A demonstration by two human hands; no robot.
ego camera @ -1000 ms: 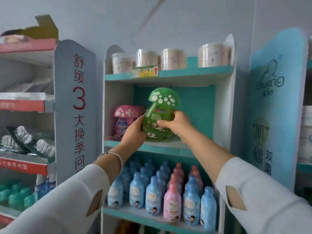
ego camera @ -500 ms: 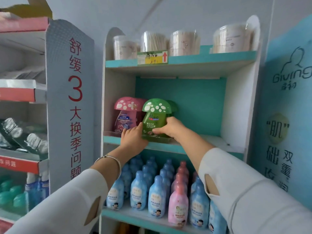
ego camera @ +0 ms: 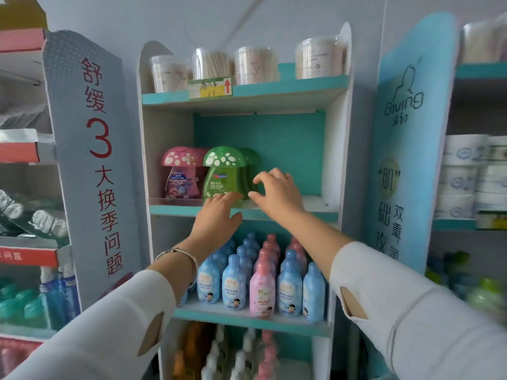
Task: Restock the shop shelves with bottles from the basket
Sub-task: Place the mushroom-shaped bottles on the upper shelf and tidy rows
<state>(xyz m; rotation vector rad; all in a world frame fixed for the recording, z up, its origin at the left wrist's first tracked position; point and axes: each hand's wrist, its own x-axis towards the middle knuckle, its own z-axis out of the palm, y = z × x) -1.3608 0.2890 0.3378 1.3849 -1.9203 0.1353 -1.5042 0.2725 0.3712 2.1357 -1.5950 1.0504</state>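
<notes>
Head view: the green mushroom-capped plastic bottle (ego camera: pixel 223 176) stands on the middle teal shelf (ego camera: pixel 301 215), just beside the pink mushroom-capped bottle (ego camera: pixel 182 176). Its long axis is vertical, cap up, label facing outward. The left hand (ego camera: pixel 216 218) touches its base with straight fingers. The right hand (ego camera: pixel 277 193) hovers beside it, loosely spread, holding nothing. Nudging low at the base should square the label without tipping the top-heavy cap.

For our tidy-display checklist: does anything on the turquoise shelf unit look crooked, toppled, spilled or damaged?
Nothing stands out. The green mushroom bottle stands upright on the middle shelf, label forward, beside the pink mushroom bottle. The blue and pink bottles on the shelf below stand in upright rows. No spill or damage shows.
</notes>
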